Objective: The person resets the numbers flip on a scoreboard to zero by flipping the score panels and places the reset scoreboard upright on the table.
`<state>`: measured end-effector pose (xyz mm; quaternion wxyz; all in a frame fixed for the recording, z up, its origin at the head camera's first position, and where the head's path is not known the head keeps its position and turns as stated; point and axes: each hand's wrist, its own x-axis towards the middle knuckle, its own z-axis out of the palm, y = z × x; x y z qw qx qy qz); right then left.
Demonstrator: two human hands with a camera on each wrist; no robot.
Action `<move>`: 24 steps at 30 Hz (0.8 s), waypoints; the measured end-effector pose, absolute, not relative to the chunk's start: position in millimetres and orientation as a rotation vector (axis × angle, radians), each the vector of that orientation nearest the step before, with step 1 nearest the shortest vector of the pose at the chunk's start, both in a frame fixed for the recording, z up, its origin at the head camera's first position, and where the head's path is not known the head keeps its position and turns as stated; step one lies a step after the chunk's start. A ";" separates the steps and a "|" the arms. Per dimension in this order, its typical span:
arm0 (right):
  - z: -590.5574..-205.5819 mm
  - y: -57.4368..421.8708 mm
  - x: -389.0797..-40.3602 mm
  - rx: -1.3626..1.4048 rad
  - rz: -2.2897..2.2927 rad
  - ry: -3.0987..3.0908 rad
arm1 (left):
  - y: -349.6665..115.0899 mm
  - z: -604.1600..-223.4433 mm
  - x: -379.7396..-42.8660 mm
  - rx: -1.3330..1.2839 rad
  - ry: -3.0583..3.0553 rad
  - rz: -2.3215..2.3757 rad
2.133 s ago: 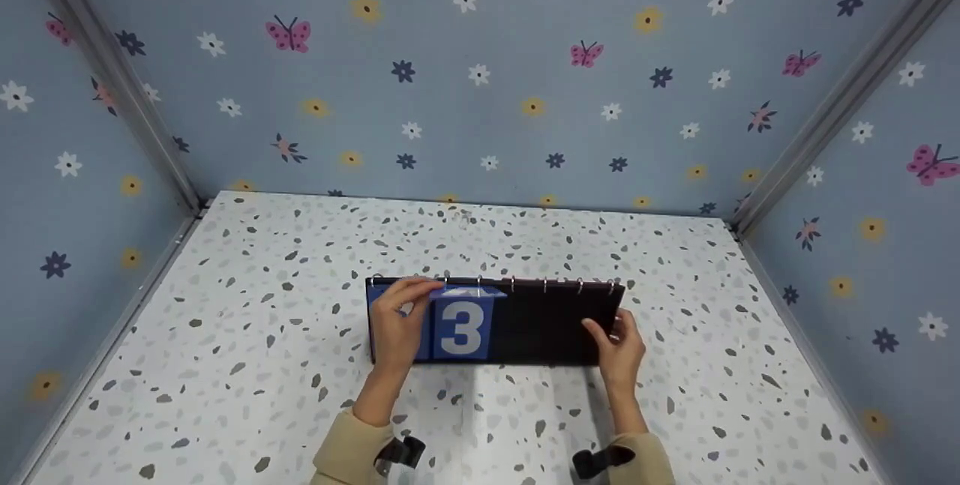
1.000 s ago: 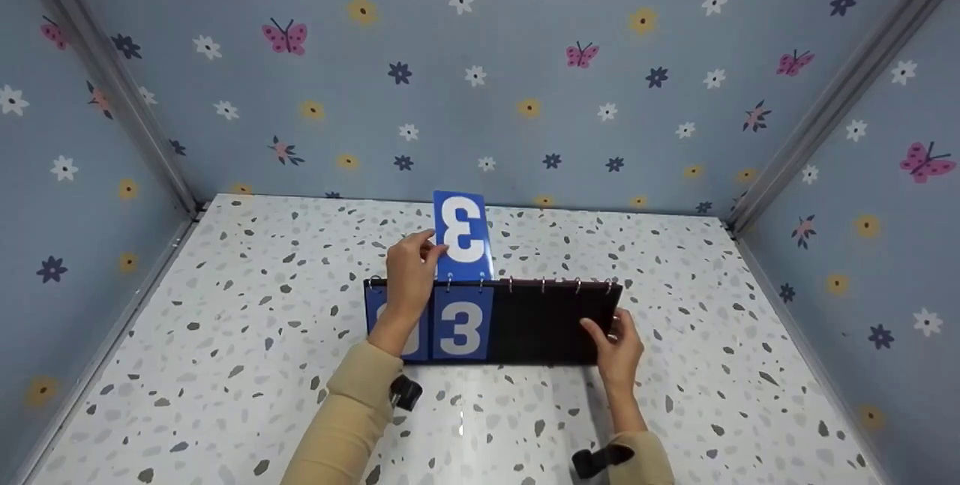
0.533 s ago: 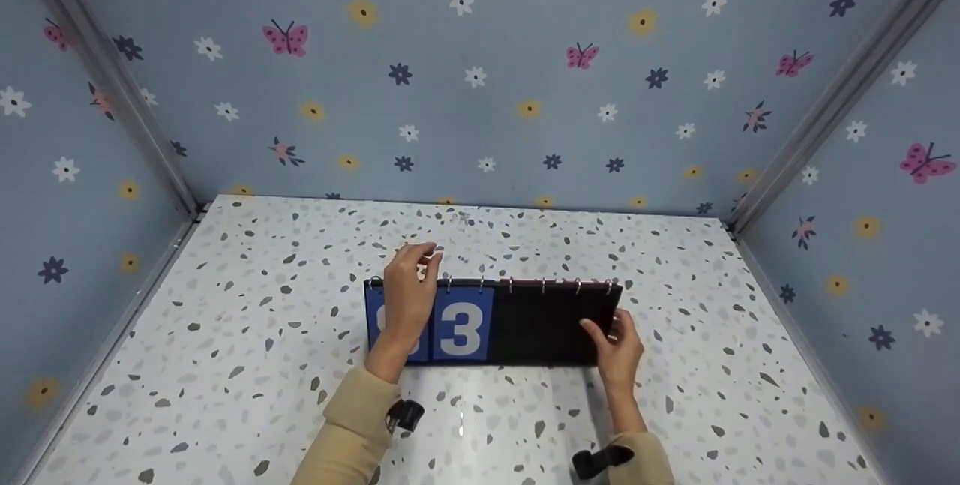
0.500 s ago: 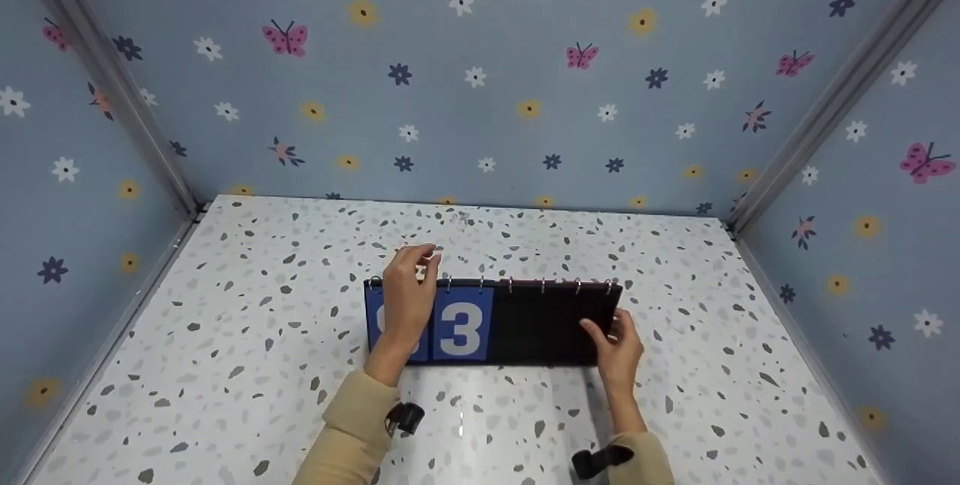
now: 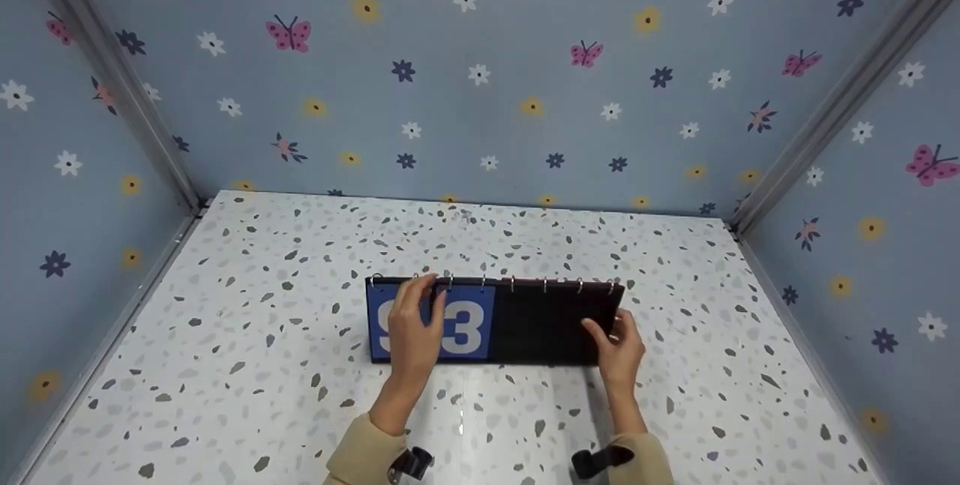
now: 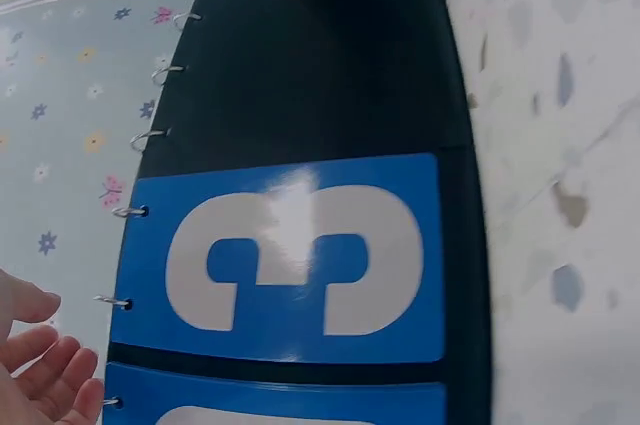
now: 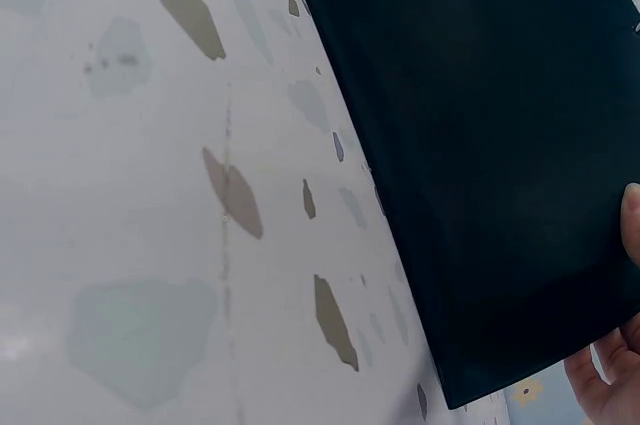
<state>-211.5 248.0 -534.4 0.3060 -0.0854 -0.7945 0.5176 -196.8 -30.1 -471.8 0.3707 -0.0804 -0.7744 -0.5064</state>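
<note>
A black flip scoreboard (image 5: 547, 324) with metal rings along its top edge stands tilted on the table. On its left half hang two blue number cards. One shows a white 3 (image 5: 463, 327); the other, a partly covered card (image 5: 380, 342), looks like a 9. My left hand (image 5: 415, 331) is in front of these cards near the top edge, fingers loosely bent. In the left wrist view nothing shows between its thumb and fingers, which are beside the rings (image 6: 125, 212). My right hand (image 5: 621, 346) grips the board's right end, thumb in front and fingers behind.
The speckled white table (image 5: 285, 282) surrounds the board. Behind it rises a light blue panel (image 5: 510, 133) with flowers and butterflies, and similar panels stand at both sides. Grey metal posts (image 5: 120, 88) mark the corners.
A blue 3 card was flipped up and over the back, uncovering another 3. My left hand has since come down from above the rings to the cards' front. My right hand keeps its grip.
</note>
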 end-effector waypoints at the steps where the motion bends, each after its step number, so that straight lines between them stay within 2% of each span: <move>1: -534.3 247.9 -211.5 -0.225 1.373 -2.099 | -29.0 -475.0 -194.7 -0.197 -1.990 -1.302; 13: -534.6 247.2 -211.1 -0.222 1.371 -2.092 | -18.8 -507.5 -174.0 -0.061 -2.092 -1.379; 24: -534.4 247.7 -210.6 -0.222 1.367 -2.095 | -17.0 -525.2 -178.3 -0.005 -2.099 -1.464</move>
